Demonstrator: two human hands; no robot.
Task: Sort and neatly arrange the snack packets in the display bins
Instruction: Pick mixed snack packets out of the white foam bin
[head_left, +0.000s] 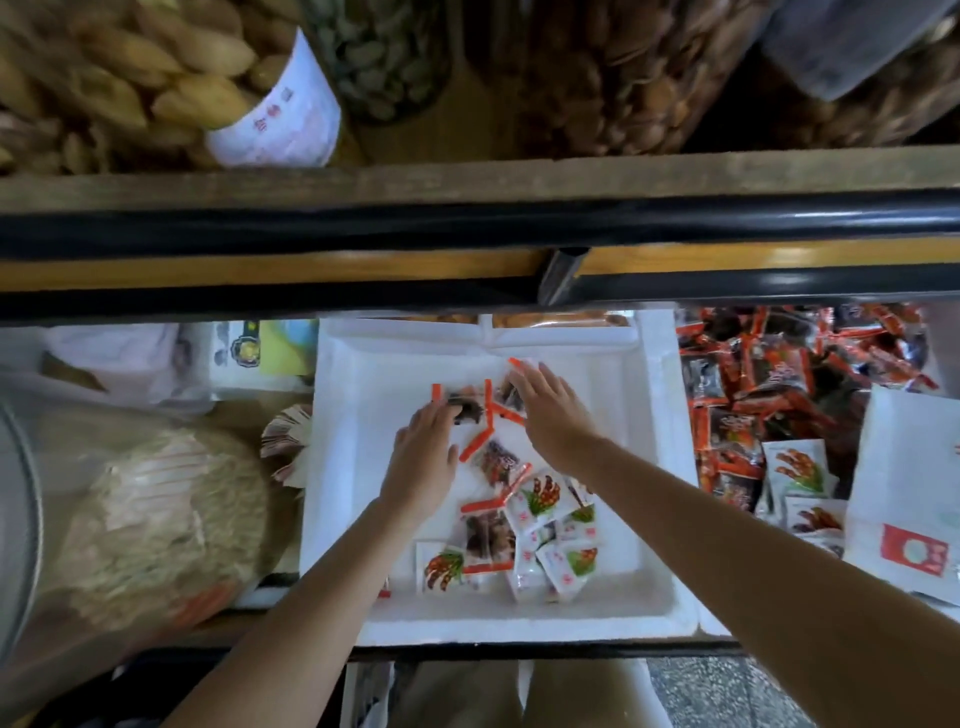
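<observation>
Inside one white foam bin (670, 467) lie two kinds of snacks: roughly six red-edged packets (498, 462), clear with dark contents, strung from the far middle toward the near end, and roughly six white packets (543, 496) printed with a red claw, piled near right; overlap keeps either count from being exact. Two hands reach in, palms down. The left hand (423, 447) rests nearly straight fingers on a dark packet (462, 410); the right hand (550, 410) lies flat, fingers straight and close together, over another at the far end. Just right of the bin sits a heap (769, 374) of red packets.
</observation>
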